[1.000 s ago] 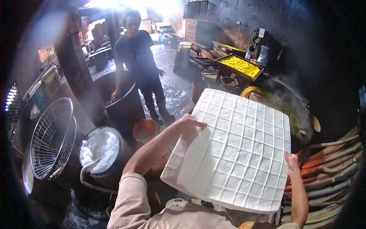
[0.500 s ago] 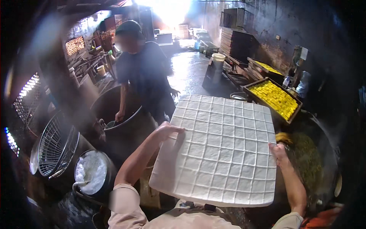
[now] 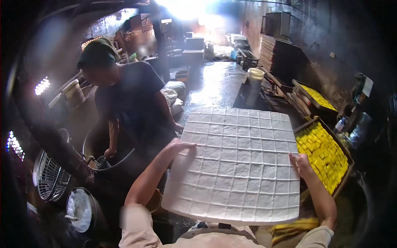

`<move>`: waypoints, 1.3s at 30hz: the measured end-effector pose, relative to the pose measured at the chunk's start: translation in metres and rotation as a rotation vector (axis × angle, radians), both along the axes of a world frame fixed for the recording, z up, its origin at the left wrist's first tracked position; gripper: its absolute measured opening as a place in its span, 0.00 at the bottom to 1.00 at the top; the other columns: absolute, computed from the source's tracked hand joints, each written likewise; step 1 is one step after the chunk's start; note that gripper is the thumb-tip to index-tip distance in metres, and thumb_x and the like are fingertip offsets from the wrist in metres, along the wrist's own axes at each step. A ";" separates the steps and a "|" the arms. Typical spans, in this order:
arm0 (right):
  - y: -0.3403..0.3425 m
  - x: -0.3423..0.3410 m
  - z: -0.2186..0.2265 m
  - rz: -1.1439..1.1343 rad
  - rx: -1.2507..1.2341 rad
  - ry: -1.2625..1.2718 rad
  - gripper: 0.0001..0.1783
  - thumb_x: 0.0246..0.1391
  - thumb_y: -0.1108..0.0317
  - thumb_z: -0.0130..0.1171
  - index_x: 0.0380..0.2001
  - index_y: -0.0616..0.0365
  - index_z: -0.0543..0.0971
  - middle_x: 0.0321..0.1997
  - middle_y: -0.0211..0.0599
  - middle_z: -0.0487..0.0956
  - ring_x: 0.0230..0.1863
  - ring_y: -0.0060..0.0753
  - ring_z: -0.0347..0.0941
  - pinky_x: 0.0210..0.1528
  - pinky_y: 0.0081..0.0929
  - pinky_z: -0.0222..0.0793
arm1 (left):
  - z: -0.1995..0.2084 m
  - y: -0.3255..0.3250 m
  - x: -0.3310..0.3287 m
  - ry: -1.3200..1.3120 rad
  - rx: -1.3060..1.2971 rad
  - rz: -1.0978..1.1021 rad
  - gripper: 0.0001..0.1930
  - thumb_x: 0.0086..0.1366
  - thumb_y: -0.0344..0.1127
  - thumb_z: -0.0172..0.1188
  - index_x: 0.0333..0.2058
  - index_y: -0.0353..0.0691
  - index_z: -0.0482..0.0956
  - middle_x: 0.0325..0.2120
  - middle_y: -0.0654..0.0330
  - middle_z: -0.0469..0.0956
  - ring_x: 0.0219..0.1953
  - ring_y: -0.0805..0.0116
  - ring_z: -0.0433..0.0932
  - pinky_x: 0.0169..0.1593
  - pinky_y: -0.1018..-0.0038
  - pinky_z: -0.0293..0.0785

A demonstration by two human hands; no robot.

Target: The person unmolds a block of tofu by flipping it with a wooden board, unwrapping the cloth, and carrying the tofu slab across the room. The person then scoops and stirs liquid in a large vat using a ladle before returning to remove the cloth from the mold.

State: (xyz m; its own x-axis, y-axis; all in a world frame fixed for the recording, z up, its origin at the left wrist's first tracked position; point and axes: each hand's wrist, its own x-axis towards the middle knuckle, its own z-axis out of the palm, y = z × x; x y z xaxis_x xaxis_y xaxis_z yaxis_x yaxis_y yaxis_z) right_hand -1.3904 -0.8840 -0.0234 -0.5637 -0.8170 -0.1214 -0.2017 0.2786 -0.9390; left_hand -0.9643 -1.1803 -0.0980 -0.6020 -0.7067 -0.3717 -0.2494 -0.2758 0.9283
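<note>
A large white tofu slab [image 3: 235,165], its top marked with a raised grid, is held out in front of my body and spans the middle of the view. My left hand [image 3: 180,146] grips its left edge, thumb lying on top. At the opposite edge, my right hand [image 3: 301,162] is closed on the slab, thumb also on the upper face. The fingers under it are hidden, and I cannot tell whether a board lies beneath. Just beyond my right hand, yellow blocks [image 3: 322,155] fill a wooden tray.
At left, a co-worker [image 3: 132,91] bends over a big round vat [image 3: 126,157], one hand inside. A wire basket [image 3: 51,177] and a pot of white foam [image 3: 80,211] stand nearer. Beyond are a lidded bucket [image 3: 255,76] and stacked wooden trays [image 3: 281,56]. Yellow cloth [image 3: 293,229] lies low right.
My view has shifted forward. The co-worker appears larger and farther left, bending lower, and the tray of yellow blocks is nearer my right arm. Both hands keep their hold on the slab.
</note>
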 end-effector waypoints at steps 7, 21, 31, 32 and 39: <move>-0.010 -0.006 -0.017 0.023 0.035 -0.048 0.10 0.46 0.63 0.59 0.20 0.58 0.74 0.20 0.23 0.71 0.20 0.16 0.65 0.23 0.14 0.62 | -0.007 0.018 -0.004 -0.049 -0.089 0.050 0.42 0.34 0.54 0.70 0.44 0.29 0.69 0.44 0.45 0.68 0.49 0.53 0.65 0.49 0.60 0.61; -0.057 -0.006 -0.042 -0.023 0.095 -0.134 0.12 0.46 0.63 0.59 0.24 0.62 0.75 0.23 0.28 0.73 0.21 0.19 0.68 0.26 0.18 0.65 | -0.017 0.001 0.004 -0.032 -0.098 -0.008 0.34 0.40 0.51 0.68 0.43 0.34 0.72 0.53 0.47 0.60 0.57 0.53 0.56 0.55 0.53 0.49; -0.037 -0.007 -0.054 -0.096 0.117 -0.019 0.13 0.45 0.59 0.60 0.23 0.59 0.75 0.23 0.26 0.72 0.27 0.18 0.65 0.31 0.21 0.61 | -0.055 -0.025 -0.022 -0.011 -0.120 -0.027 0.23 0.49 0.43 0.62 0.40 0.32 0.74 0.43 0.55 0.72 0.46 0.67 0.69 0.50 0.75 0.58; -0.036 -0.006 -0.057 -0.093 0.103 -0.011 0.13 0.45 0.59 0.60 0.23 0.59 0.75 0.23 0.26 0.72 0.27 0.18 0.65 0.31 0.21 0.61 | -0.072 -0.036 -0.016 -0.003 -0.134 -0.023 0.23 0.49 0.43 0.62 0.40 0.32 0.74 0.43 0.55 0.72 0.46 0.67 0.69 0.50 0.75 0.58; -0.039 0.000 -0.064 -0.017 0.030 0.087 0.14 0.44 0.59 0.61 0.22 0.61 0.76 0.23 0.27 0.74 0.25 0.17 0.66 0.30 0.17 0.61 | -0.159 -0.057 0.012 0.720 -0.884 -0.221 0.13 0.55 0.33 0.54 0.38 0.34 0.76 0.33 0.58 0.76 0.36 0.77 0.72 0.39 0.82 0.67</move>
State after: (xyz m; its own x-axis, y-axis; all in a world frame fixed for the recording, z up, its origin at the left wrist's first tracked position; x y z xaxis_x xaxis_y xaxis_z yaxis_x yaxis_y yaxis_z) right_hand -1.3909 -0.9229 -0.0871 -0.5872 -0.8039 -0.0951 -0.2774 0.3102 -0.9093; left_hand -0.9519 -1.2376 -0.2565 -0.6159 -0.4021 0.6775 0.4528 0.5230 0.7221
